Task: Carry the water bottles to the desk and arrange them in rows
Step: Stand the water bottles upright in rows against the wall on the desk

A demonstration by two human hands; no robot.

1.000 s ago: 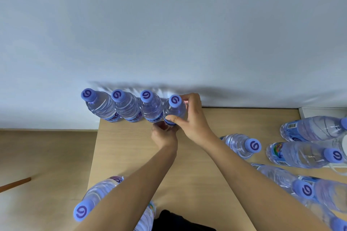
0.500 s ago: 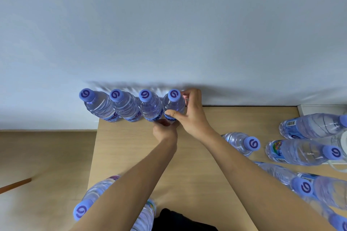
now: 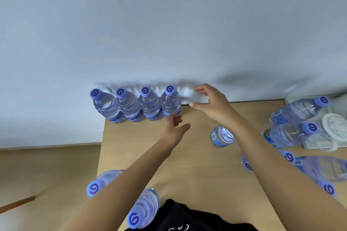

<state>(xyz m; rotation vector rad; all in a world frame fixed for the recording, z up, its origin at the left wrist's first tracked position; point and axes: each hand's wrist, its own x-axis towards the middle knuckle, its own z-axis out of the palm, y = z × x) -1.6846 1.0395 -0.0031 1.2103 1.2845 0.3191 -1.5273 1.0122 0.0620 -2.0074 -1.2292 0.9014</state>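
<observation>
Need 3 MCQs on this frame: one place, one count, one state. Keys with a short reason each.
1. Where does the row of upright clear plastic water bottles with blue caps stand?
A. along the far edge of the light wooden desk, by the wall
B. at the desk's near edge
C. on the floor

2. How many bottles are in that row?
A. two
B. four
C. six

3. What are the hands doing?
A. both grip the row's rightmost bottle
B. the left hand lifts a bottle
C. both are open and hold nothing

Answers:
1 A: the row lines the desk's far left edge against the pale wall.
2 B: four blue caps stand side by side.
3 C: the left hand and right hand have spread fingers, clear of the bottles.
</observation>
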